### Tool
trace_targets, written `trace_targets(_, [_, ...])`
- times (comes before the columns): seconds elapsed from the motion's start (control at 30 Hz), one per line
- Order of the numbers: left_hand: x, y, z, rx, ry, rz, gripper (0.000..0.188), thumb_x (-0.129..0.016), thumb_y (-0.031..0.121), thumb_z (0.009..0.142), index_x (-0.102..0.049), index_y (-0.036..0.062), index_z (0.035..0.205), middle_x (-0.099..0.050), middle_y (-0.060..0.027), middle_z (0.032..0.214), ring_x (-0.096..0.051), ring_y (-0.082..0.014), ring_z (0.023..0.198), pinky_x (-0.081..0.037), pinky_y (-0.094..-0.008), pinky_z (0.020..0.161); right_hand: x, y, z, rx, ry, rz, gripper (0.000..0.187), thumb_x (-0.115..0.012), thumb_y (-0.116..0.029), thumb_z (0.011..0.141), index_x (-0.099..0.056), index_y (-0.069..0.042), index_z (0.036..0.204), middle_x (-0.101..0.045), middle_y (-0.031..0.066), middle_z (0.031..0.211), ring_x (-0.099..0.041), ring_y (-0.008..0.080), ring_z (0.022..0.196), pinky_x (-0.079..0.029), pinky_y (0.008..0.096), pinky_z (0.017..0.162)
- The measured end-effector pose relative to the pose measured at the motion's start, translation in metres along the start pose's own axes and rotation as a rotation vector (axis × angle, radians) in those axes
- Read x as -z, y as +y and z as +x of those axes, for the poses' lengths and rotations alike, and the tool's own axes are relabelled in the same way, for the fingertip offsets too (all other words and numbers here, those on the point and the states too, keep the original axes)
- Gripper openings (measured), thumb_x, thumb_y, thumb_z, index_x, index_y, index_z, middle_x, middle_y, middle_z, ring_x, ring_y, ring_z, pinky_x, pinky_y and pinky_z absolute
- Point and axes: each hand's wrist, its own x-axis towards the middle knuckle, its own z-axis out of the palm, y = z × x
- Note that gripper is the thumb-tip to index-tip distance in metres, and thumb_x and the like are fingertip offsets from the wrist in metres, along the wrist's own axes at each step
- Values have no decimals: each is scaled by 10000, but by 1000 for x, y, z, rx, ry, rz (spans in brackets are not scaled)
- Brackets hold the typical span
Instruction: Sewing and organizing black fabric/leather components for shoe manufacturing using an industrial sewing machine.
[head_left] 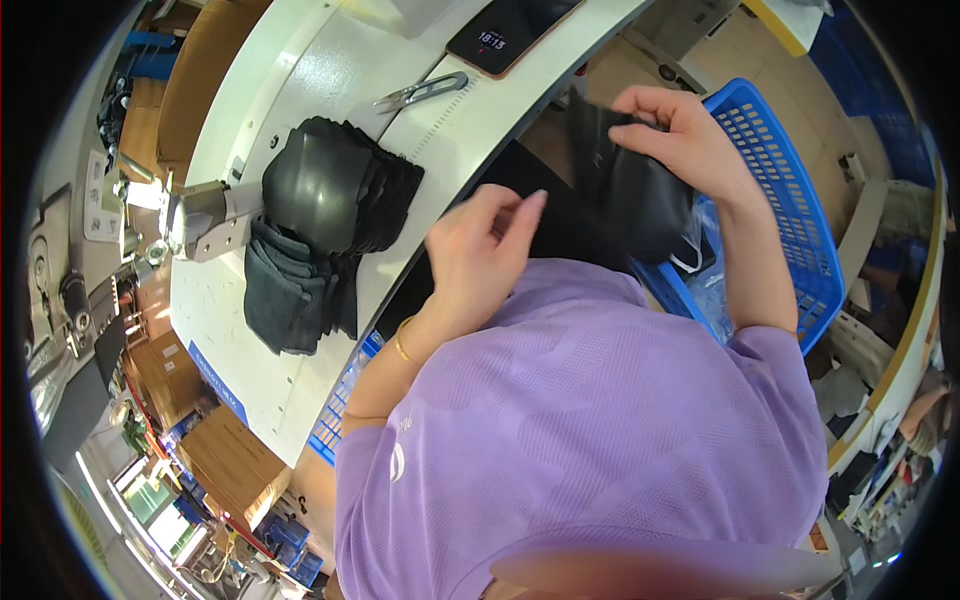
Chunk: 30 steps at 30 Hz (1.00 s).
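My right hand [690,140] pinches the upper edge of a black leather-like piece [650,205] between thumb and fingers. The piece hangs over my lap, slightly blurred. My left hand [480,250] is raised left of it, apart from it. Its fingers are curled toward the thumb; anything between them is too small or blurred to make out. On the white table, a stack of glossy black curved pieces [320,185] lies left of my left hand. Nearer to me, a stack of dull dark pieces [290,295] touches it.
Thread snips [425,92] and a phone [510,35] lie on the white table [270,385], farther off. Metal sewing-machine parts [200,220] stand at its left. On my right is a blue plastic basket [790,200] with clear plastic in it. Cardboard boxes [230,455] stand beyond the table.
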Motion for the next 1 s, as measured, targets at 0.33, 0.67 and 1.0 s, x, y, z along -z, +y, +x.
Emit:
trace_targets(0.33, [61,-2,4,163,-435,-568,271,-790,35,778,-707,-30,1027,-714,-26,851,-653,-78,750,-524,-214,710,-57,-55,45,283,-584,-15,204,-693,-59,836,-642,-12,1029,-556,-57,694,-465,10,665,-348,202,605])
trace_targets(0.67, [87,-26,-16,304,-55,-959,213,-764,122,830,-698,0,992,-712,-62,819,-675,-103,659,-553,-227,584,-86,-5,20,-26,-150,140,644,-594,-401,955,-460,58,1386,-591,184,1304,-574,264,1203,-456,360,1004])
trace_targets(1.0, [99,-32,-27,292,-145,-935,245,-770,157,825,-706,3,1003,-709,-42,817,-656,-82,667,-538,-217,606,-136,-28,18,-222,-339,548,415,-656,-253,931,-601,36,1225,-669,86,1096,-635,124,977,-504,287,870])
